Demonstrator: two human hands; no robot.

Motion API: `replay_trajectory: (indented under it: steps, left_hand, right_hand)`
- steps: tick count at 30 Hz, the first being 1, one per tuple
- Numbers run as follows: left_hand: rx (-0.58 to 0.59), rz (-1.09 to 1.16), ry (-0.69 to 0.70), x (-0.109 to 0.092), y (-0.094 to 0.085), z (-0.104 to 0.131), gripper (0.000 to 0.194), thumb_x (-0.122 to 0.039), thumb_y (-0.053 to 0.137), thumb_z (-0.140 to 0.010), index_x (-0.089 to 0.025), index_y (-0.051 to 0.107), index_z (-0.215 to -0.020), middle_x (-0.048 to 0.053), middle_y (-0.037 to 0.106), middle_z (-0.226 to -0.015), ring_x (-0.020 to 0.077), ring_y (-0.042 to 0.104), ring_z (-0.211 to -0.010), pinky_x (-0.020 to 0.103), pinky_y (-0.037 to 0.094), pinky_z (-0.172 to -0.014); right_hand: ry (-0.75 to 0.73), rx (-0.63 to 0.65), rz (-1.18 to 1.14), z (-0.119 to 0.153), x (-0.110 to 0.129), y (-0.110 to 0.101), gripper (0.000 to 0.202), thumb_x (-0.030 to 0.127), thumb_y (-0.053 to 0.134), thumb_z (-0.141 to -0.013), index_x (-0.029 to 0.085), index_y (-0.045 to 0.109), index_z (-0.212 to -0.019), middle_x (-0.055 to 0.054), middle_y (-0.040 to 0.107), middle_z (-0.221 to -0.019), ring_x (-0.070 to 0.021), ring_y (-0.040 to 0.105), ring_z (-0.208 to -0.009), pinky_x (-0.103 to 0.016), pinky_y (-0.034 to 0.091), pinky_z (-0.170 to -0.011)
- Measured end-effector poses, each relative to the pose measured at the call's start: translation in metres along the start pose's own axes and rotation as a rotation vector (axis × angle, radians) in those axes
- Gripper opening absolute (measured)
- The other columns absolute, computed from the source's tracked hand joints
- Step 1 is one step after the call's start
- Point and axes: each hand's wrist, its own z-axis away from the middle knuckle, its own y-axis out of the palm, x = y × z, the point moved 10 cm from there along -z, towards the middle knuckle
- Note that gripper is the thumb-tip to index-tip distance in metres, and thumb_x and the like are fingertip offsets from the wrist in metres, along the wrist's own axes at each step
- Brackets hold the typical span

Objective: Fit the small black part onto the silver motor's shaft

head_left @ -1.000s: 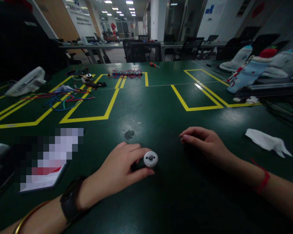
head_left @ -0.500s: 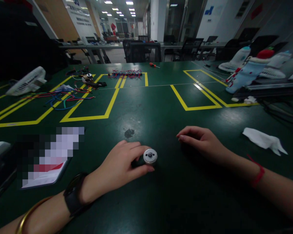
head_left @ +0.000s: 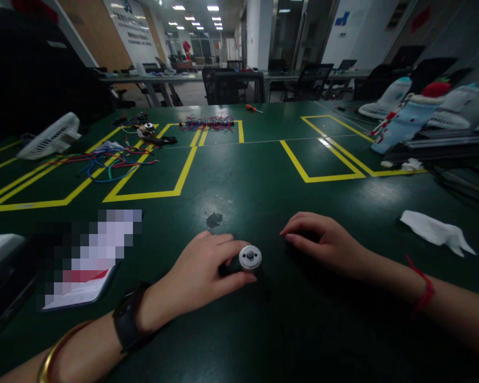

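Observation:
My left hand grips a small cylindrical motor between thumb and index finger, just left of the table's near middle. The motor stands roughly upright, its round silver end face up, with a central shaft and two small dark holes. Most of its side is hidden by the fingers. To the right, apart from the motor, my right hand rests on the dark green table. Its fingers curl in, thumb and index tips close together, and nothing shows between them. The other fingers are partly hidden.
A phone, partly pixelated, lies at left. Loose wires and a white fan are beyond it. A wire bundle and a screwdriver lie far back. At right are a white tissue and a blue snowman-like figure.
The whole view has shifted slightly. My right hand has moved a little left, nearer the motor. My left hand keeps its hold on the motor.

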Motion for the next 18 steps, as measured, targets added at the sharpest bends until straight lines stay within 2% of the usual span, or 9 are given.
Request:
replay_trajectory:
  steps: [4, 6, 9, 11, 13, 15, 16, 18]
  left_hand:
    - [0.002, -0.009, 0.005, -0.001, 0.001, 0.001, 0.035, -0.054, 0.059, -0.09, -0.027, 0.06, -0.112, -0.001, 0.062, -0.087, 0.0186, 0.055, -0.077, 0.031, 0.03, -0.067]
    - [0.0, -0.012, 0.013, -0.001, 0.001, 0.002, 0.032, -0.053, 0.058, -0.091, -0.027, 0.061, -0.109, 0.0, 0.062, -0.086, 0.0188, 0.054, -0.077, 0.031, 0.03, -0.067]
    - [0.002, -0.016, 0.011, 0.0, 0.002, 0.003, 0.028, -0.051, 0.058, -0.091, -0.027, 0.062, -0.105, -0.001, 0.061, -0.085, 0.0188, 0.054, -0.077, 0.031, 0.029, -0.068]
    - [0.001, -0.017, 0.01, 0.0, 0.002, 0.003, 0.028, -0.051, 0.059, -0.091, -0.027, 0.063, -0.104, -0.001, 0.061, -0.085, 0.0187, 0.055, -0.077, 0.031, 0.029, -0.068]
    - [-0.01, -0.011, 0.015, -0.001, 0.001, 0.002, 0.029, -0.052, 0.06, -0.09, -0.027, 0.063, -0.104, -0.001, 0.061, -0.085, 0.0185, 0.055, -0.077, 0.031, 0.029, -0.068]
    - [-0.022, 0.003, 0.021, -0.002, -0.001, 0.001, 0.031, -0.052, 0.061, -0.089, -0.028, 0.061, -0.11, -0.002, 0.061, -0.085, 0.0183, 0.055, -0.078, 0.031, 0.029, -0.068]
    - [-0.026, 0.009, 0.021, -0.002, -0.001, 0.0, 0.032, -0.052, 0.061, -0.089, -0.029, 0.061, -0.112, -0.002, 0.061, -0.085, 0.0182, 0.055, -0.078, 0.03, 0.029, -0.068]
    - [-0.027, 0.015, 0.018, -0.002, -0.002, -0.001, 0.033, -0.052, 0.062, -0.089, -0.029, 0.061, -0.113, -0.002, 0.062, -0.085, 0.0181, 0.056, -0.078, 0.03, 0.029, -0.067]
  right_hand:
    - [-0.133, 0.019, -0.01, -0.005, 0.043, 0.012, 0.02, 0.023, 0.062, -0.089, 0.022, 0.069, -0.108, -0.007, 0.065, -0.107, -0.0184, 0.063, -0.096, -0.032, 0.052, -0.084]
    - [-0.202, 0.036, 0.042, -0.011, 0.063, 0.019, 0.022, 0.028, 0.063, -0.089, 0.024, 0.071, -0.109, -0.007, 0.064, -0.109, -0.019, 0.063, -0.097, -0.033, 0.051, -0.086]
    - [-0.247, 0.062, 0.143, -0.021, 0.079, 0.027, 0.018, 0.03, 0.063, -0.089, 0.023, 0.074, -0.101, -0.008, 0.062, -0.115, -0.0186, 0.063, -0.09, -0.035, 0.051, -0.083]
    - [-0.283, 0.046, 0.137, -0.024, 0.086, 0.024, 0.014, 0.028, 0.064, -0.089, 0.021, 0.074, -0.096, -0.008, 0.062, -0.113, -0.0186, 0.063, -0.09, -0.035, 0.051, -0.083]
    - [-0.281, -0.022, 0.077, -0.022, 0.085, 0.009, 0.011, 0.026, 0.063, -0.089, 0.02, 0.072, -0.094, -0.007, 0.062, -0.109, -0.0192, 0.062, -0.095, -0.034, 0.05, -0.085]
    - [-0.221, -0.083, 0.027, -0.016, 0.073, -0.007, 0.009, 0.025, 0.063, -0.089, 0.021, 0.07, -0.094, -0.006, 0.063, -0.105, -0.0197, 0.061, -0.1, -0.033, 0.05, -0.088]
    - [-0.185, -0.067, 0.024, -0.012, 0.064, -0.01, 0.01, 0.026, 0.064, -0.089, 0.022, 0.071, -0.094, -0.006, 0.063, -0.105, -0.0199, 0.061, -0.1, -0.033, 0.05, -0.087]
    - [-0.126, 0.056, 0.021, -0.001, 0.045, -0.003, 0.011, 0.028, 0.066, -0.088, 0.022, 0.072, -0.094, -0.006, 0.062, -0.106, -0.0196, 0.062, -0.099, -0.033, 0.051, -0.086]
